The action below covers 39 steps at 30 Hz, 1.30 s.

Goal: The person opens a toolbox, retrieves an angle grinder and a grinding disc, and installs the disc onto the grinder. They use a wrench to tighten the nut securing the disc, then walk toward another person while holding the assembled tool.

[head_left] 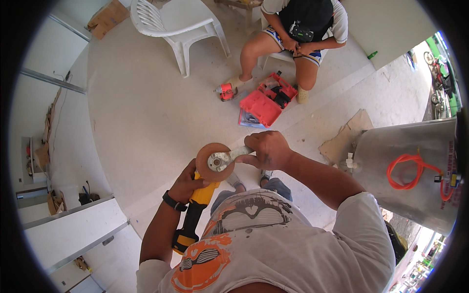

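My left hand is wrapped round the head of a yellow and black cordless angle grinder, just behind its brown disc. The grinder's battery end points down toward my shirt, and the disc faces up. My right hand grips the handle of a metal pin spanner. The spanner's wide end lies over the nut at the disc's centre. How its pins sit in the nut is too small to tell. Part of the left hand's fingers is hidden beneath the grinder.
On the floor ahead lie an open red tool case and a red power tool, near a seated person. A white plastic chair stands far left. To the right is a metal drum with an orange hose, beside a cardboard piece.
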### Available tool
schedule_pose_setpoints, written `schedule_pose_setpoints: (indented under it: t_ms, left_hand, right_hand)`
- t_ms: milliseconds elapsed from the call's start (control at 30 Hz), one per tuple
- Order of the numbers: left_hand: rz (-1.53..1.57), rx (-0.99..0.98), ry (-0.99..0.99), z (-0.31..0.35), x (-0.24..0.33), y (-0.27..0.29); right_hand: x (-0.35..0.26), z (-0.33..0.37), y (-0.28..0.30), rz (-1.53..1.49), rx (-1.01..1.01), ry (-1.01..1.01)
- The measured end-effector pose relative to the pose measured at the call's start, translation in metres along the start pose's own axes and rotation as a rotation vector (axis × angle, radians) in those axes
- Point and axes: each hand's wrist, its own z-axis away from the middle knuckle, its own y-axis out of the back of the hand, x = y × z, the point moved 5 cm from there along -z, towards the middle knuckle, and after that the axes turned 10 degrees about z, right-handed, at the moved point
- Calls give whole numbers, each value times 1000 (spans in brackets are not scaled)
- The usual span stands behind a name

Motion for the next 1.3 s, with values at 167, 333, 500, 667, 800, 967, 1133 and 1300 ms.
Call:
schedule_pose_setpoints:
  t_ms: [167, 333, 500, 667, 800, 967, 1133, 1300]
  left_hand:
    - [126, 15, -4, -2, -16, -1]
    - [77, 58, 0, -4, -15, 0]
    - [-43, 89, -88, -9, -2, 0]
    - [-69, 86, -101, -7, 10, -9]
    - [-31, 88, -111, -2, 14, -19]
    - [-102, 74, -165, 3, 23, -28]
    - [-365, 73, -241, 10, 48, -36]
    - [-843, 292, -457, 27, 68, -53]
  right_hand:
    - [-5, 13, -13, -49, -61, -152]
    - [-11, 21, -24, -74, -137, -308]
    - [-18, 20, -23, -41, -106, -385]
    - [-18, 18, -12, -24, 2, -332]
    - [-15, 14, -5, -19, -27, -289]
    - [-10, 12, 4, -46, 13, -213]
    - [4, 14, -3, -328, 247, -149]
    - [16, 10, -35, -683, 323, -379]
